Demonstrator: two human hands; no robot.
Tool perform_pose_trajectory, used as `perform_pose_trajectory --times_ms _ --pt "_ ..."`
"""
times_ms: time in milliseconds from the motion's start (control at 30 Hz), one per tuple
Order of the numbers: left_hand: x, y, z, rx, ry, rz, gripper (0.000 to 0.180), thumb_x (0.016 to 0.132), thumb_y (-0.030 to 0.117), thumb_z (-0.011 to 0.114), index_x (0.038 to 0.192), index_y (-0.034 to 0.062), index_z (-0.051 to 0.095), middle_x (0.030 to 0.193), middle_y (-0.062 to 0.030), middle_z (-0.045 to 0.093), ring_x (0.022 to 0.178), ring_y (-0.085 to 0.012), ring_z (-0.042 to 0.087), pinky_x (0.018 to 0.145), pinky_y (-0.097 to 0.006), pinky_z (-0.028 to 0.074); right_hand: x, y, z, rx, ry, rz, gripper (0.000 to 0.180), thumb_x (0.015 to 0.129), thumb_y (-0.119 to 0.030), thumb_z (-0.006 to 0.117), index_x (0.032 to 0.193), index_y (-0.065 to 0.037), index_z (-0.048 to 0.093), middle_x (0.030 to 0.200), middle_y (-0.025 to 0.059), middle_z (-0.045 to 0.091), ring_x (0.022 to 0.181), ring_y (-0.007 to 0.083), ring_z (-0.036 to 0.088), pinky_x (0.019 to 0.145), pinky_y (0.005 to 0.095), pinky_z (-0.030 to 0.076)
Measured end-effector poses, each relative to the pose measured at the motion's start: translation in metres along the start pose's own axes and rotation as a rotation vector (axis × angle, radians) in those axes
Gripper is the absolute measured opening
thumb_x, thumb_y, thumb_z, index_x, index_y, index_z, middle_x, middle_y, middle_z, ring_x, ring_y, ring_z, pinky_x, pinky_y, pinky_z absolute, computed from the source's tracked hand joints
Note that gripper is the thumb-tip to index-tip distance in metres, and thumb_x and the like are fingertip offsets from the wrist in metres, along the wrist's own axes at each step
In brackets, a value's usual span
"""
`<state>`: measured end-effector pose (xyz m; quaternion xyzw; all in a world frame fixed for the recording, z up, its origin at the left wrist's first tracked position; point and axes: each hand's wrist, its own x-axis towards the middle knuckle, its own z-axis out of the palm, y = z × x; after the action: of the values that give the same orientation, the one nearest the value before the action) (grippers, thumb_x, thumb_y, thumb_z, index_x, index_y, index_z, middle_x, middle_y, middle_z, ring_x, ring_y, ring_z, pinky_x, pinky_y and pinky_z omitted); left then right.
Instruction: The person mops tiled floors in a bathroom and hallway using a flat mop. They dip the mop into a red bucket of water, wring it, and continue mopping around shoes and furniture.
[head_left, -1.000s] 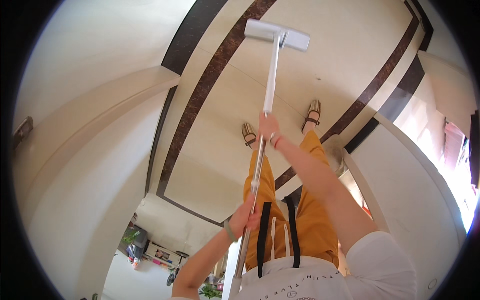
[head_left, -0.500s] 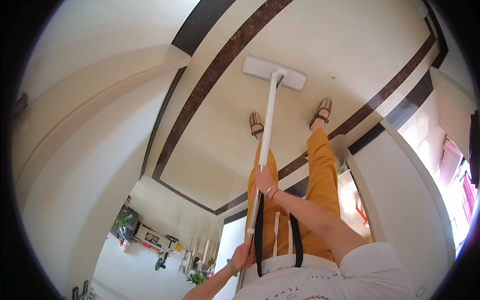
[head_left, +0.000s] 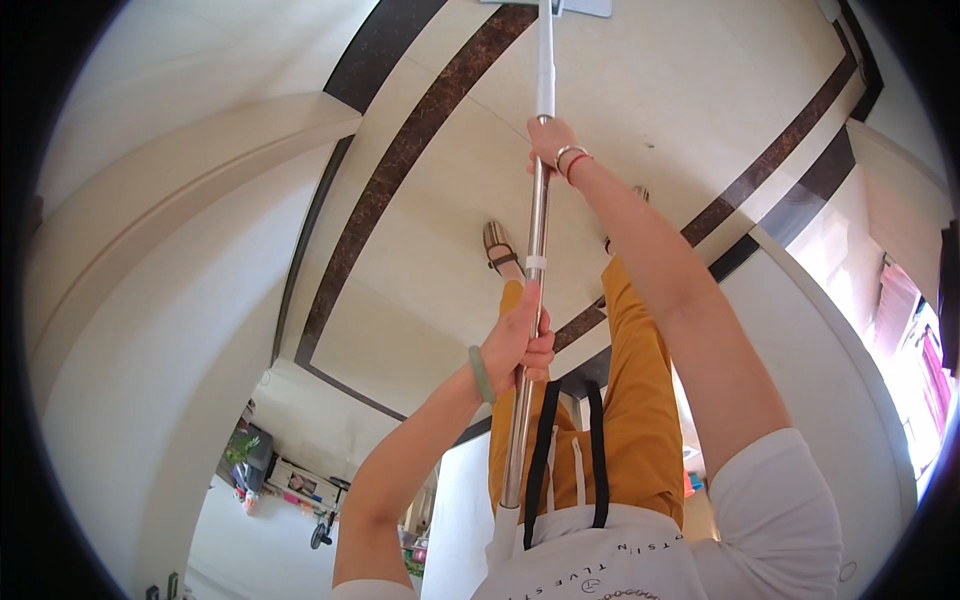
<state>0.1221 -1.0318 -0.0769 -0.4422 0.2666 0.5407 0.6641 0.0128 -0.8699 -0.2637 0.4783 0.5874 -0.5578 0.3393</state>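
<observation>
A flat mop (head_left: 539, 220) with a silver and white pole stretches away from my body across the floor. Its pale flat head (head_left: 585, 7) is partly cut off by the top edge of the view. My right hand (head_left: 550, 146) is wrapped round the pole farther out, just below the white section. Closer to my waist, my left hand (head_left: 520, 340) grips the silver part with its fingers curled round it. The pole's near end lies in front of my white shirt.
Pale floor tiles (head_left: 440, 260) have dark brown marble bands (head_left: 385, 190). A cream wall (head_left: 200, 270) curves along the left, and a white panel (head_left: 820, 340) stands at right. Shelves with plants and small items (head_left: 300, 485) are at lower left. My shoe (head_left: 497, 245) is beside the pole.
Both hands have pushed the mop forward, away from my body. Its head has slid from ahead of my feet to the top edge, and my arms have straightened.
</observation>
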Motion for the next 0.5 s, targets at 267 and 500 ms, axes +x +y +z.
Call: perform_pose_trajectory --times_ms 267,500 --pt "0.008 -0.076 -0.021 0.085 0.020 -0.171 0.051 0.080 0.064 0.041 0.072 0.0133 0.034 0.050 0.0041 0.025 0.038 -0.0062 0.021 0.035 -0.022 0.021 -0.043 0.110 -0.034 0.106 0.088 0.062 0.029 0.084 -0.027 0.039 0.082 0.002 0.045 0.056 0.0137 0.053 0.044 0.0267 0.058 0.034 0.0352 0.046" --pt "-0.008 -0.119 -0.046 0.307 0.101 -0.284 0.051 0.080 0.063 0.041 0.070 0.0140 0.035 0.050 0.0047 0.026 0.037 -0.0067 0.022 0.035 -0.022 0.022 -0.080 0.205 -0.026 0.343 0.194 0.133 0.031 0.086 -0.030 0.038 0.083 0.001 0.045 0.056 0.0133 0.053 0.043 0.0264 0.058 0.030 0.0332 0.039"
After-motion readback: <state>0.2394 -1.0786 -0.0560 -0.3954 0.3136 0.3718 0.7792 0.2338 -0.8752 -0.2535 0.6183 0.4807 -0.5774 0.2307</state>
